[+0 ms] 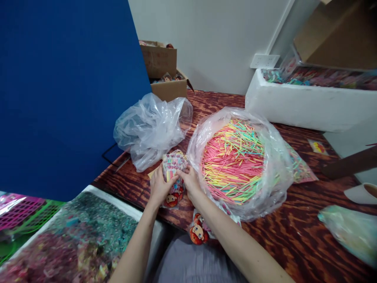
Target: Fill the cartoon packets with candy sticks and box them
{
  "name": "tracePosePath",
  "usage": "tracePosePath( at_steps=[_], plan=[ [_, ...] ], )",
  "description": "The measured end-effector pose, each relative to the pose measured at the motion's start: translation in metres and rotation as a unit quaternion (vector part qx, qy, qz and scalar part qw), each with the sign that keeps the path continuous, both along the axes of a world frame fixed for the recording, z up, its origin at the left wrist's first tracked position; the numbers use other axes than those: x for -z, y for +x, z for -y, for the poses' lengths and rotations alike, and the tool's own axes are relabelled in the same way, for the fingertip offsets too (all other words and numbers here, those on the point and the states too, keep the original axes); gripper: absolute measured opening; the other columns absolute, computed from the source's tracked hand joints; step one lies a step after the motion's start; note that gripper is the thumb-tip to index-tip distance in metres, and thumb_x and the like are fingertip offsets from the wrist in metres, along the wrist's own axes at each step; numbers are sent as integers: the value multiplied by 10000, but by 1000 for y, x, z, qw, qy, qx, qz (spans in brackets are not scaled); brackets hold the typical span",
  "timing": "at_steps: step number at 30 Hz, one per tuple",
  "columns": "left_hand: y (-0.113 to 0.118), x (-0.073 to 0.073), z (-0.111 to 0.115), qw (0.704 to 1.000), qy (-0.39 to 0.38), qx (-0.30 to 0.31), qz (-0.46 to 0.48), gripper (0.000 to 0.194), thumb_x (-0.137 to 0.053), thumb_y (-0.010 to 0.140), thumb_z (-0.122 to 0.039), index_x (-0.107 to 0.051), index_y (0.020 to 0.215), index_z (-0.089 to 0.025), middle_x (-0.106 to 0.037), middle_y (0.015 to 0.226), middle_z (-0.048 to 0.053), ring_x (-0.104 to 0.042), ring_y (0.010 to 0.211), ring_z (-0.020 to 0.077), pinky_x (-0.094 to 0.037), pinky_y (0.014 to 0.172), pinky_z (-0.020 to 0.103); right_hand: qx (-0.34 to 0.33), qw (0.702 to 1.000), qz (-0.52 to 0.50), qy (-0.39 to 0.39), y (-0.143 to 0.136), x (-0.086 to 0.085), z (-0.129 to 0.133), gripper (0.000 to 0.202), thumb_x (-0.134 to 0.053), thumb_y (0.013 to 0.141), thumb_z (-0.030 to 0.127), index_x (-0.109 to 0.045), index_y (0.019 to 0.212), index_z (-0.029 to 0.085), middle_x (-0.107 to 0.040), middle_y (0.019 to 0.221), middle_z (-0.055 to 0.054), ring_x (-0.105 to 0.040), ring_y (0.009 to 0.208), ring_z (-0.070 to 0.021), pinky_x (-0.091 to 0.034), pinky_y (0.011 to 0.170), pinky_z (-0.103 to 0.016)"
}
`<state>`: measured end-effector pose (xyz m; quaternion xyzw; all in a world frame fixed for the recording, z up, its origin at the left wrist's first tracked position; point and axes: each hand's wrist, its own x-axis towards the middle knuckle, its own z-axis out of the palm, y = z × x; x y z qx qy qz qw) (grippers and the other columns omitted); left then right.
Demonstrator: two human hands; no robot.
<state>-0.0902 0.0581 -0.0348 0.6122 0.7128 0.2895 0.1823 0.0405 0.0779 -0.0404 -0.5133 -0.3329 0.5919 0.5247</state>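
Observation:
My left hand (159,186) grips the left side of a small printed plastic packet (174,160), its thumb across the front. From the right, my right hand (190,180) pinches the same packet near its middle. Pink and yellow stick shapes show at the packet's front, and a red-haired cartoon figure at its lower end. Close to my right hand stands a big open clear bag (278,167) full of thin pink, yellow and green sticks (234,161). Another cartoon packet (199,231) lies at the table edge, partly under my right forearm.
A crumpled clear bag (153,127) lies behind my left hand. Cardboard boxes (169,90) stand at the back, beside a blue panel (64,90). A white foam box (309,104) sits back right. Lower left is a tray of coloured shreds (97,232).

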Motion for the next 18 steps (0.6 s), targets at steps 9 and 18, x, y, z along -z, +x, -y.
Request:
tracePosePath(
  at_steps=[9, 18],
  plan=[
    [-26, 8, 8, 981, 15, 89, 173, 756, -794, 617, -435, -510, 1277, -198, -525, 1280, 113, -457, 1278, 329, -348, 1073, 474, -99, 990, -105, -9, 4, -17, 14, 465, -832, 513, 286, -573, 889, 204, -694, 825, 23, -651, 775, -182, -516, 750, -309],
    [-5, -26, 53, 942, 106, 49, 314, 1229, -830, 631, -367, 18, 1518, -304, -476, 1398, 113, -535, 1250, 289, -418, 1050, 449, -213, 956, -85, 184, 21, -55, 39, 756, -815, 648, 219, -459, 1313, 271, -575, 1334, -34, -528, 1248, -239, -388, 1083, -393]
  ],
)
